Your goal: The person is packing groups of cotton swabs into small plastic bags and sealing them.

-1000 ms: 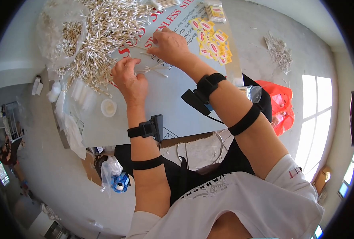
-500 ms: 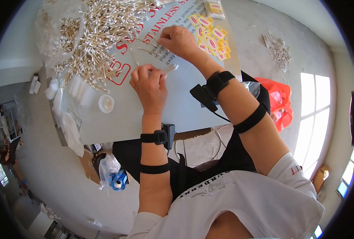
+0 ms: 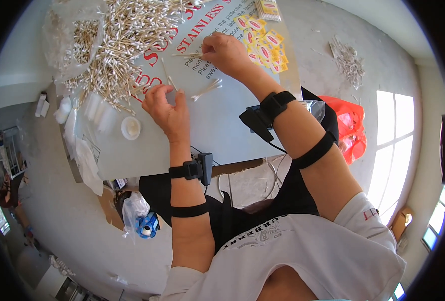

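Note:
A large heap of cotton swabs [image 3: 127,47] covers the far left of the metal-topped table [image 3: 222,130]. My right hand [image 3: 226,56] is closed in a pinch, with a few cotton swabs [image 3: 191,54] sticking out leftward from its fingertips. My left hand [image 3: 166,111] rests just below the heap, thumb and fingers apart and nothing seen in it. Beyond its fingertips lies a loose cotton swab [image 3: 170,81]; whether they touch is unclear. Between the hands, a small bunch of swabs [image 3: 207,90] lies on the tabletop.
Yellow-and-white labels [image 3: 267,47] are spread beyond my right hand, with a packed bundle of swabs [image 3: 268,9] behind them. A small white round dish [image 3: 131,128] and clear plastic tubs [image 3: 99,111] stand at left. A red bag [image 3: 350,130] sits right of the table.
My left hand has moved left and opened, leaving the small bunch of swabs on the table. The right hand has barely shifted, and the swabs at its fingertips lie more level.

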A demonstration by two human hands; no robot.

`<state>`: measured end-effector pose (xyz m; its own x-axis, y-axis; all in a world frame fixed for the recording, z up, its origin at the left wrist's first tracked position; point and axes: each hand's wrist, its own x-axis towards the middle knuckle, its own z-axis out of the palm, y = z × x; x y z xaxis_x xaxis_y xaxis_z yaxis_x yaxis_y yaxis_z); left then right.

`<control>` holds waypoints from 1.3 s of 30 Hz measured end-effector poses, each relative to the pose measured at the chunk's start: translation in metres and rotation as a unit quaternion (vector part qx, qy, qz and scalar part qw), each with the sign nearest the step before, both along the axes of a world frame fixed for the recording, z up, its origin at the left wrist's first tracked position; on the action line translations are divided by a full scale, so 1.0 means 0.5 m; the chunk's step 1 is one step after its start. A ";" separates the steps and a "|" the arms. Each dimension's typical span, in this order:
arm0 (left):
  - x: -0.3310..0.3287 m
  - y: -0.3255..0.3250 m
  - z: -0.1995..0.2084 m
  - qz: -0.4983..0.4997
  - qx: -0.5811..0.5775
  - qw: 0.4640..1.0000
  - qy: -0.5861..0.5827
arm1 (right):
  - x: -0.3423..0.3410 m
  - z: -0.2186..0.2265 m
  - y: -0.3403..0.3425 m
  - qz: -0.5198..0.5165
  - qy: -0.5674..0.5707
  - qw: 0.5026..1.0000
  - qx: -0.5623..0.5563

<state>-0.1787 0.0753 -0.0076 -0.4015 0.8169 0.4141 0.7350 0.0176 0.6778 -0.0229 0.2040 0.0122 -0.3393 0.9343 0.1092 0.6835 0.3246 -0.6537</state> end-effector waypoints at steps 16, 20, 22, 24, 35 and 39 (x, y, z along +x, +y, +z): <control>0.010 0.009 -0.020 0.035 0.021 0.998 0.042 | 0.062 -0.002 -0.087 0.001 0.070 0.997 -0.012; 0.014 0.009 -0.020 0.038 0.026 0.998 0.046 | 0.063 -0.002 -0.093 0.003 0.069 0.998 -0.012; 0.015 0.008 -0.018 0.040 0.022 0.998 0.047 | 0.064 -0.001 -0.096 0.004 0.072 0.997 -0.013; 0.015 0.009 -0.018 0.037 0.024 0.998 0.049 | 0.061 -0.001 -0.100 0.011 0.064 0.998 0.021; 0.019 0.002 -0.017 0.045 0.038 0.997 0.044 | 0.057 0.003 -0.168 0.059 0.039 0.996 0.049; 0.014 -0.006 -0.018 0.042 0.012 0.996 0.078 | 0.064 0.001 -0.182 0.066 0.061 0.994 0.057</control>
<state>-0.1717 0.0724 -0.0166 -0.3975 0.7721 0.4958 0.8281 0.0691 0.5564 0.0092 0.1129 0.0125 -0.4354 0.8620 0.2597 0.5486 0.4828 -0.6826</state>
